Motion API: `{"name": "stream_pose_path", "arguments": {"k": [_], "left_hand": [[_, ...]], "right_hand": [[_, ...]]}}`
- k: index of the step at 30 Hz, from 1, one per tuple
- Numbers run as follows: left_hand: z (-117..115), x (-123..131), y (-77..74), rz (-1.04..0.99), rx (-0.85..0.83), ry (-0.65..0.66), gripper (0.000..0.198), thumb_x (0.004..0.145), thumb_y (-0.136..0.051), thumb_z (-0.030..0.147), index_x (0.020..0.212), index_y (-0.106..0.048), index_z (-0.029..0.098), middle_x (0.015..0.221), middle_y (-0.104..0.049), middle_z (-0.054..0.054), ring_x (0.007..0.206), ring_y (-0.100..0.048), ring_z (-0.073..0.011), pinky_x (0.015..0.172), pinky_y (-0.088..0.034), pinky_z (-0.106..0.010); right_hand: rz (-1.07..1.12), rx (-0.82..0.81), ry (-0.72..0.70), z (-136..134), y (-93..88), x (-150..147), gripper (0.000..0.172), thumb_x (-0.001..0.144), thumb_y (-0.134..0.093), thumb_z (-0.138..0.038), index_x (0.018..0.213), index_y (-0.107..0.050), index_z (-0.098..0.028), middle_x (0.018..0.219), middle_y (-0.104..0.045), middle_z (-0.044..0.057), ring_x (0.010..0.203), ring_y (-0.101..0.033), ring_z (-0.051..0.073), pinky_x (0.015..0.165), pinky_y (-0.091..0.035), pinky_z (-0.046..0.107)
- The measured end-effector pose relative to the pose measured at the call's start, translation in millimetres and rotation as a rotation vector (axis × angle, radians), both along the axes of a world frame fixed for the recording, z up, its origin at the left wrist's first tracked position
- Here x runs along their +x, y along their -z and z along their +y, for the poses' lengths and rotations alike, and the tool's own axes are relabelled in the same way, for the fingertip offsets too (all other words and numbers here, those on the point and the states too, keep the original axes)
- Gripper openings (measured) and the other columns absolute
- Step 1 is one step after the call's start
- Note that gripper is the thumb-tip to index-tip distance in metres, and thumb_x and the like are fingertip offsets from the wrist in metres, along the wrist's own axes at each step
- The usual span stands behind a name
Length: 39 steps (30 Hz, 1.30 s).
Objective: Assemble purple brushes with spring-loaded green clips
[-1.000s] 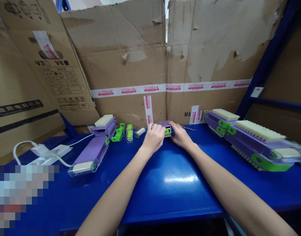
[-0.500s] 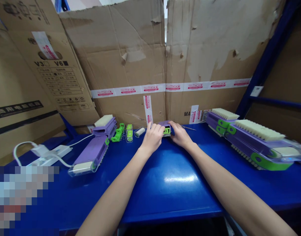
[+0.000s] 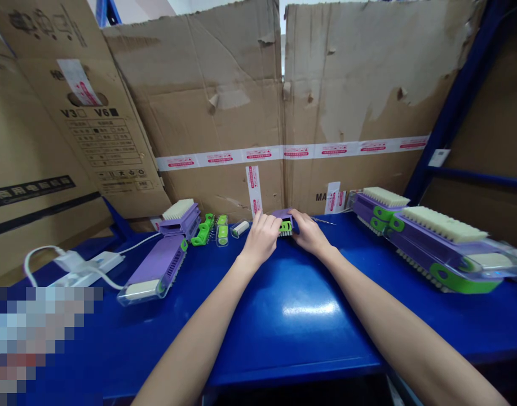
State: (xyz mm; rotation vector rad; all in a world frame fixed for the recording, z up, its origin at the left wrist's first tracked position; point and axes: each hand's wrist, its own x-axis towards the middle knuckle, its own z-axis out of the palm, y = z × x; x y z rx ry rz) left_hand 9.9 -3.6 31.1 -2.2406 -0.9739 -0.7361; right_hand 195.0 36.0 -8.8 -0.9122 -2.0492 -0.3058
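Observation:
At the back middle of the table, a small purple-and-green brush [image 3: 286, 226] sits between my two hands. Its purple shell shows above, with a green slotted piece and a row of pale bristles at the front. My left hand [image 3: 260, 238] closes on its left side, fingers bent over the edge. From the right, my right hand [image 3: 308, 232] grips the shell, its fingertips partly hidden behind it. Just left of my left hand lies a clear case with a white cylinder [image 3: 241, 229]. A thin metal tool, perhaps tweezers [image 3: 325, 221], rests behind my right hand.
Purple brush units [image 3: 157, 265] stand at left; larger ones with cream bristles [image 3: 444, 223] are at right. Green brackets [image 3: 203, 230] and a clear case with green pieces [image 3: 222, 231] lie left of centre. A white power strip [image 3: 89, 268] has cables. Cardboard [image 3: 207, 107] walls the blue table's back.
The view has shifted very slightly. Both hands stay on the brush in almost the same place, and the things on the table have not moved.

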Motion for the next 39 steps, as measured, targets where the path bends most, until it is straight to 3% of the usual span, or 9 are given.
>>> {"name": "stream_pose_path", "arguments": {"k": [9,25,39], "left_hand": [[0.3,-0.7,1.6,-0.041,-0.040,0.010,0.018,0.082,-0.053,0.020,0.100,-0.053,0.017,0.091,-0.061,-0.007,0.093,-0.055,-0.0231,0.104,-0.035,-0.046],[-3.6,2.7,-0.3,0.029,0.003,-0.050,0.023,0.080,-0.048,0.007,0.098,-0.058,0.017,0.088,-0.065,-0.007,0.090,-0.058,-0.0236,0.104,-0.032,-0.050],[-3.8,1.9,-0.6,0.019,-0.009,-0.062,0.017,0.082,-0.053,0.020,0.097,-0.058,0.015,0.089,-0.065,-0.009,0.090,-0.057,-0.0241,0.104,-0.031,-0.047]], "right_hand": [[-0.017,0.015,-0.013,1.0,0.0,-0.4,0.066,0.064,-0.046,-0.001,0.128,-0.038,-0.016,0.125,-0.055,0.016,0.110,-0.055,0.028,0.092,-0.047,0.046],[-0.011,0.015,-0.004,1.4,0.9,-0.9,0.068,0.061,-0.046,0.000,0.127,-0.039,-0.016,0.123,-0.056,0.015,0.108,-0.056,0.028,0.090,-0.048,0.045],[-0.007,0.004,-0.013,1.1,0.5,-1.2,0.067,0.062,-0.046,0.000,0.126,-0.039,-0.016,0.124,-0.056,0.016,0.109,-0.055,0.028,0.091,-0.047,0.046]]}}
